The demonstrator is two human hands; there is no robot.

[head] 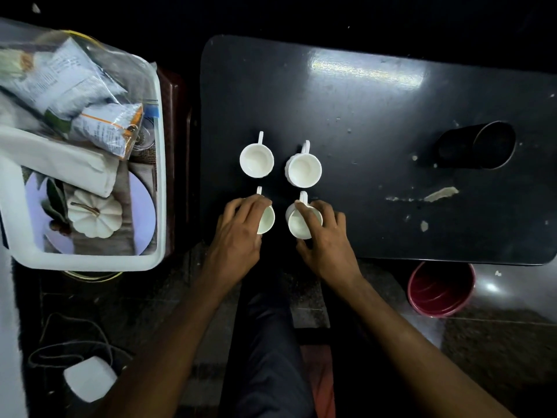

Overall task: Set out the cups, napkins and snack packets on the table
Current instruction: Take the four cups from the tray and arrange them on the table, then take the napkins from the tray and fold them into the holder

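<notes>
Several white cups stand in a square on the black table (376, 116). The far left cup (256, 161) and far right cup (303, 171) stand free with handles pointing away. My left hand (238, 233) grips the near left cup (267, 220) from its left side. My right hand (327, 236) grips the near right cup (298, 226) from its right, a finger on the handle. Snack packets (69, 82) and a folded white napkin (57, 164) lie in the clear plastic tub (90, 262) at the left.
A dark metal tumbler (479, 146) lies on its side at the table's right. Paper scraps (440, 194) spot the tabletop. A red bucket (440, 289) stands on the floor below the table edge. The tub also holds a white pumpkin (93, 214) on a plate.
</notes>
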